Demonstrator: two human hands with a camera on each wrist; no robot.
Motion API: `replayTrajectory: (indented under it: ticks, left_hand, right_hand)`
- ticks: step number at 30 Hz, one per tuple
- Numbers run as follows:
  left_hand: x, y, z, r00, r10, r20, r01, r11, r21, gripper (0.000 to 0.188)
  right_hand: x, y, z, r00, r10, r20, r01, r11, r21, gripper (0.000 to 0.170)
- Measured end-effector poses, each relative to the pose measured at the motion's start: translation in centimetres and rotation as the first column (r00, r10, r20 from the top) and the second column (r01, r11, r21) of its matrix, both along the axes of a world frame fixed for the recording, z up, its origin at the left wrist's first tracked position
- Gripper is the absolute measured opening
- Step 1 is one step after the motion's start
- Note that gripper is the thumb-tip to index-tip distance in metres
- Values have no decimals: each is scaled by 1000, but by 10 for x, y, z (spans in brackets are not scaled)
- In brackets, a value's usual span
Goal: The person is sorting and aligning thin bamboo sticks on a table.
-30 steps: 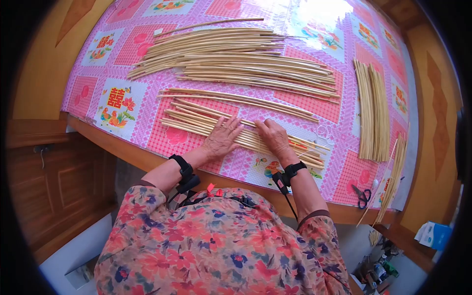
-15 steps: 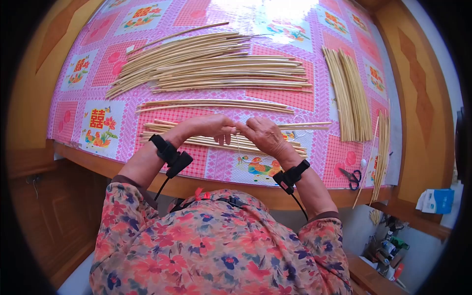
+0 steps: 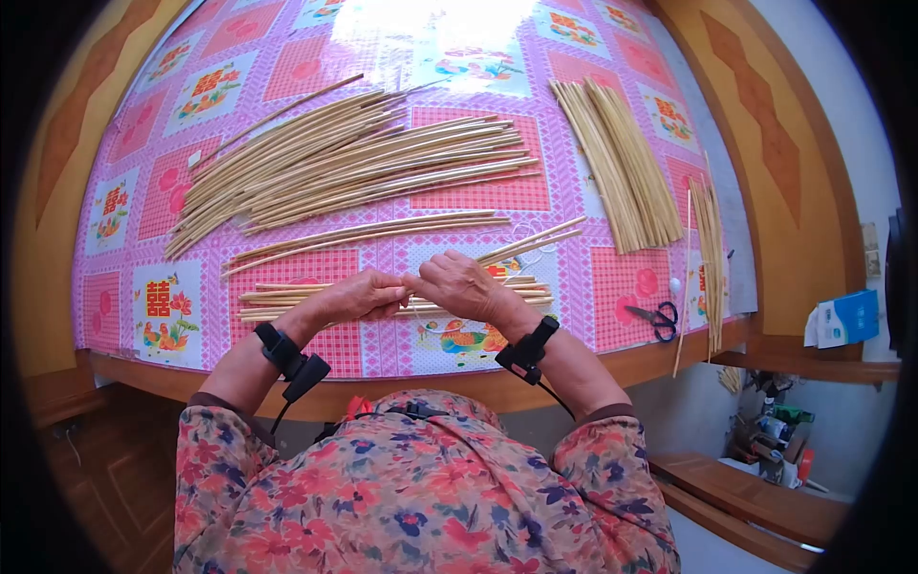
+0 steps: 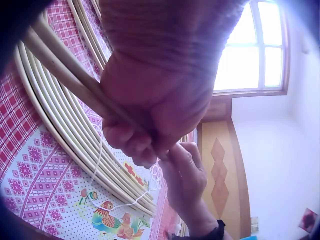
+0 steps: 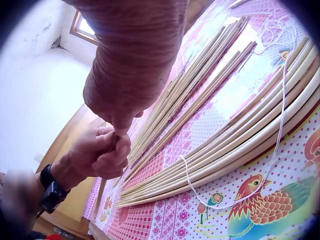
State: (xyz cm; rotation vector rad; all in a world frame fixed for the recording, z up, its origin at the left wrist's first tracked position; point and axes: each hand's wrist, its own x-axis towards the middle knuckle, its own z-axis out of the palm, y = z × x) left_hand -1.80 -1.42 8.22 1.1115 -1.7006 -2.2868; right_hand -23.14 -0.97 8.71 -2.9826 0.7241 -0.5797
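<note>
Remote, I had L hand (image 3: 368, 295) gripping a couple of sticks (image 4: 65, 72) just above the loose bundle (image 3: 273, 304), nr the surface's (image 3: 392, 356) front edge. R hand (image 3: 464, 284) curled at L's fingertips; couldn't tell what it pinched. Scissors (image 3: 660, 320) lay nr front R corner.

- In the head view, we have bright light; white glare washes out the far part of the tablecloth (image 3: 311, 67); the sticks (image 3: 382, 163) look fairly crisp; the table edge (image 3: 430, 393) bows under wide-lens distortion, and black closes round the sides;
- In the left wrist view, we face a blown-out window (image 4: 245, 55); the left hand (image 4: 155, 100), backlit, sits in deep shadow;
- In the right wrist view, we find the wall (image 5: 30, 105) nearly bleached; blur smears the left forearm (image 5: 20, 192); the corners darken.
</note>
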Motion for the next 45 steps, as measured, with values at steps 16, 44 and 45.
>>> replayTrajectory:
  ticks: [16,44,45]
  left_hand:
    - [17,-1,0,923,386,1,-383,915,125,24]
    - [18,5,42,819,510,-263,-426,848,316,25]
    - [17,7,45,816,506,-279,-414,849,328,25]
  right_hand:
    - [-92,-46,-71,853,-512,-98,519,853,60,11]
    - [39,14,52,609,-753,248,-101,237,966,9]
    - [42,15,56,632,-744,216,-66,226,972,12]
